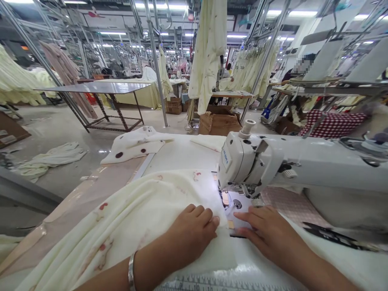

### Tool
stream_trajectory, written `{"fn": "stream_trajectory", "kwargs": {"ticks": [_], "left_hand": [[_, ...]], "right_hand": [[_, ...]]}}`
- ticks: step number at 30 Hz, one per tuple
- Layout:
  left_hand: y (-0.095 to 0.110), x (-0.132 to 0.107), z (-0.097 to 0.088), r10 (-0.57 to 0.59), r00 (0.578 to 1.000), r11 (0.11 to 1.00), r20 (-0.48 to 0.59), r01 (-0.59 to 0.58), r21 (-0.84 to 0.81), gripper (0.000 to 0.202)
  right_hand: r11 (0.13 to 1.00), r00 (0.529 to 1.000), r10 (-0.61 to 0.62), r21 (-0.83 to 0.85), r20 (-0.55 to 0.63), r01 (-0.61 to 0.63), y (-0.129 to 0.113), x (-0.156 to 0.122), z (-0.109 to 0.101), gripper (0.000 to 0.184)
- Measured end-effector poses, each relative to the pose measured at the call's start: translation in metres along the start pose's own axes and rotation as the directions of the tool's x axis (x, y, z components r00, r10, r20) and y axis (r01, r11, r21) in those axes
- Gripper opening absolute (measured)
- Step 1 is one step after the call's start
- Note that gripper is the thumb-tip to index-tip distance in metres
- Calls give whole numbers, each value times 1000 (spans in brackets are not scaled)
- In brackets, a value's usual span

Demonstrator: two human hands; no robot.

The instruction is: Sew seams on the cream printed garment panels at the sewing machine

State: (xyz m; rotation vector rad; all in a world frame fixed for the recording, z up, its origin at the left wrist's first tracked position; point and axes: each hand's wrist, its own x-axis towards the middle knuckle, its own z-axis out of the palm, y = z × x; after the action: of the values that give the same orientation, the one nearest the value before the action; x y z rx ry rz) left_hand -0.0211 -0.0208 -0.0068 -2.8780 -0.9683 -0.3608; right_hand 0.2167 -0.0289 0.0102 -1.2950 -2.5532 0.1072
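Observation:
A white sewing machine [251,161] stands at the right of the table, its lamp lighting the needle area. Cream fabric with small printed figures [145,202] spreads from the table's left up to the presser foot. My left hand [194,230], with a silver bangle on the wrist, lies on this fabric, fingers curled and thumb pressed in at its right edge. Beside the metal needle plate [242,216] is my right hand [268,228], thumb and forefinger apart and nothing seen between them. Its other fingers are partly hidden.
Dark thread snips [336,236] lie to the right of my right hand. A printed ruler [200,283] runs along the table's front edge. Cut fabric pieces [133,147] rest at the back left. Beyond are a metal-topped table [100,87], a cardboard box [218,123] and hanging garments [207,52].

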Motion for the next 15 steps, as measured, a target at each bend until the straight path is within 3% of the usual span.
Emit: {"fn": "stream_trajectory", "kwargs": {"ticks": [2,7,11,15], "left_hand": [[-1,0,-1,-30,1000,999,4,31,-45,23],[-1,4,0,-12,1000,995,-28,9,-102,10],[2,2,-6,79,997,987,12,-77,-138,11],[1,0,-12,0,1000,968,22,5,-251,28]], "right_hand": [[999,998,-35,-24,-57,33,1,1,2,23],[992,1000,6,-128,-16,-8,0,13,8,32],[991,1000,-8,-134,17,11,5,20,9,23],[986,999,41,-163,-2,-40,14,27,14,20]]}}
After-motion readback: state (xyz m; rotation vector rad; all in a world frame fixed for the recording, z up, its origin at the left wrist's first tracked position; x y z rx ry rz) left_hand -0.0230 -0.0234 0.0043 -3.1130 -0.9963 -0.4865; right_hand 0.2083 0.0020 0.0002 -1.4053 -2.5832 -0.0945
